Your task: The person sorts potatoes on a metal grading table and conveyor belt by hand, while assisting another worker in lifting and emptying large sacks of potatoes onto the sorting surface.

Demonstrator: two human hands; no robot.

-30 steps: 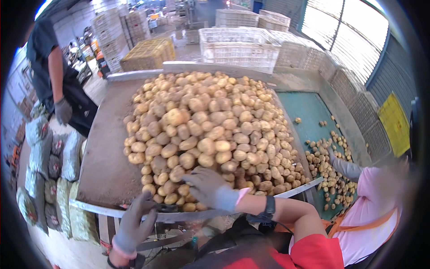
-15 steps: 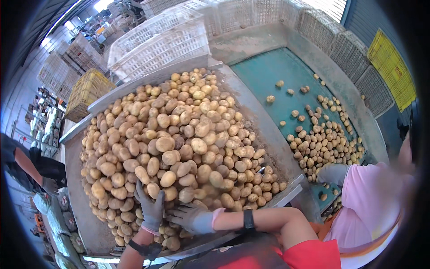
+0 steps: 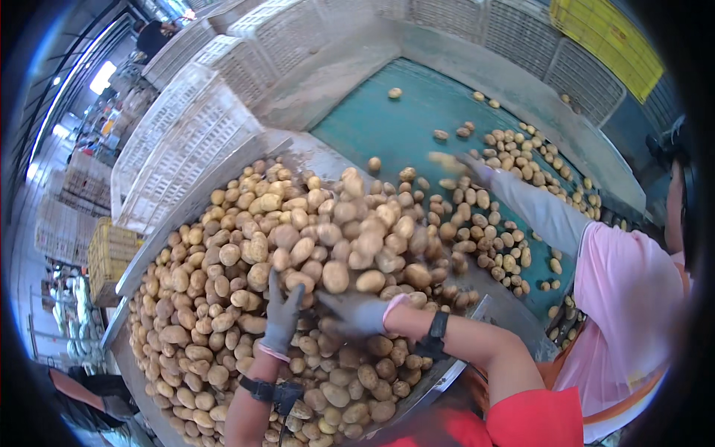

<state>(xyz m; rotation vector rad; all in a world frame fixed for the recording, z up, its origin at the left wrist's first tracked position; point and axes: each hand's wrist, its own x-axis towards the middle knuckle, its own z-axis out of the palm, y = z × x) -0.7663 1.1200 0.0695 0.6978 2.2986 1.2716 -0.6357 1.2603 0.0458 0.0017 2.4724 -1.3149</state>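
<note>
Grey gloves with pink cuffs, black wrist straps, red sleeve (image 3: 536, 417) on the right arm.

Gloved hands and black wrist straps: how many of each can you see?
Gloved hands: 3, the left hand, right hand and co-worker's hand
Black wrist straps: 2
Total: 5

Yellow rectangular sign (image 3: 611, 33) (printed) on the far wall, top right
</note>
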